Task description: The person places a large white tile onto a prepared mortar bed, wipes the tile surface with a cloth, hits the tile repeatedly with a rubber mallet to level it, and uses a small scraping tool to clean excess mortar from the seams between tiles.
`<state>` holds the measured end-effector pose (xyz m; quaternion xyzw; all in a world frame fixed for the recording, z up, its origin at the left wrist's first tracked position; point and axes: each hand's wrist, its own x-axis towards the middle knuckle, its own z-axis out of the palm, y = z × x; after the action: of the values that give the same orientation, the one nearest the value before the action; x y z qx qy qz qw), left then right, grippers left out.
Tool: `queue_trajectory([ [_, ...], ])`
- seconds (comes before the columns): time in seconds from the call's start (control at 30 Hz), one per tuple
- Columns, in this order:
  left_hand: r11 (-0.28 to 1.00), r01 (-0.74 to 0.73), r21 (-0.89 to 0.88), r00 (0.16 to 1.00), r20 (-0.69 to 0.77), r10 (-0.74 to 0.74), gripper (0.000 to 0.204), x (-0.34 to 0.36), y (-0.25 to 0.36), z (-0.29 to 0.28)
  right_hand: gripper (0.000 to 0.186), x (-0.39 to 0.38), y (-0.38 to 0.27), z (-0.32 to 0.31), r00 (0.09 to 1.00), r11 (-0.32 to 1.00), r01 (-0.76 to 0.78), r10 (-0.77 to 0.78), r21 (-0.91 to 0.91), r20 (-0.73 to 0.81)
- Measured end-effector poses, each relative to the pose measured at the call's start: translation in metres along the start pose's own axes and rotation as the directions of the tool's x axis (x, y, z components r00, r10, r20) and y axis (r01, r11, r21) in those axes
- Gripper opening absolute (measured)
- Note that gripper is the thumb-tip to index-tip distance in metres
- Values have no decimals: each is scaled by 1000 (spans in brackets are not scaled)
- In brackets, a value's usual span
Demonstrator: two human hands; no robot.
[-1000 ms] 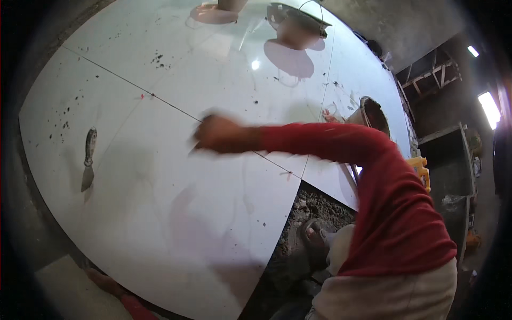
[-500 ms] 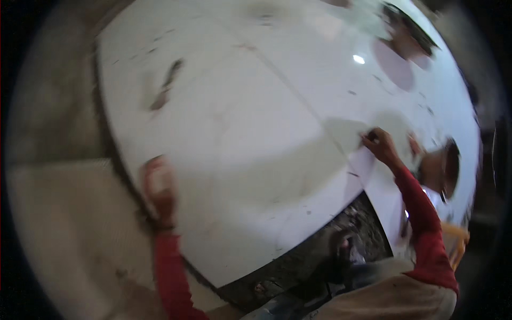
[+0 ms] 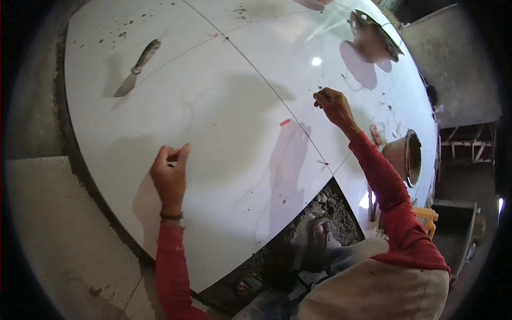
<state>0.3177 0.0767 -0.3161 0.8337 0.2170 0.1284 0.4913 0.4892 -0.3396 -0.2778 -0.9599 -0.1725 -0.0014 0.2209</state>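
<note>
My left hand point(image 3: 170, 176) hovers over the near left part of a large glossy white tile surface point(image 3: 229, 197), its fingers curled and the thumb and forefinger brought together. Farther off, beyond a long joint line, my right hand point(image 3: 337, 109) is pinched at the fingertips. What either pinch holds, if anything, is too small to make out. Between the hands, a small red strip point(image 3: 285, 122) lies beside the joint. Tiny red pieces point(image 3: 326, 164) sit along the same line. A putty knife point(image 3: 137, 69) with a worn handle rests on the tile at the far left.
A bucket point(image 3: 394, 157) stands right of my right forearm, close to a yellow object point(image 3: 426, 218). At the far right is a dark-rimmed, partly blurred container point(image 3: 373, 37). Rough dark mortar point(image 3: 330, 200) shows at the tile's near edge, around my feet. Ridged pale flooring point(image 3: 42, 202) lies left.
The view has turned, so the scene sits farther left. My left hand, blurred near the tile's edge before, now has curled fingers over the tile. My right hand has moved farther away, past the joint.
</note>
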Motion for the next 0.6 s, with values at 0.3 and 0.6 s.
queue_trajectory([
  [0.3, 970, -98, -223, 964, 219, 148, 24, -7, 1, 11, 21, -15, -62, 49, 966, 985, 99, -129, 140, 226],
  [0.6, 930, -108, -352, 960, 206, 189, 30, 0, 13, 54, 20, 3, -120, 114, 870, 872, 432, -470, 230, 150],
])
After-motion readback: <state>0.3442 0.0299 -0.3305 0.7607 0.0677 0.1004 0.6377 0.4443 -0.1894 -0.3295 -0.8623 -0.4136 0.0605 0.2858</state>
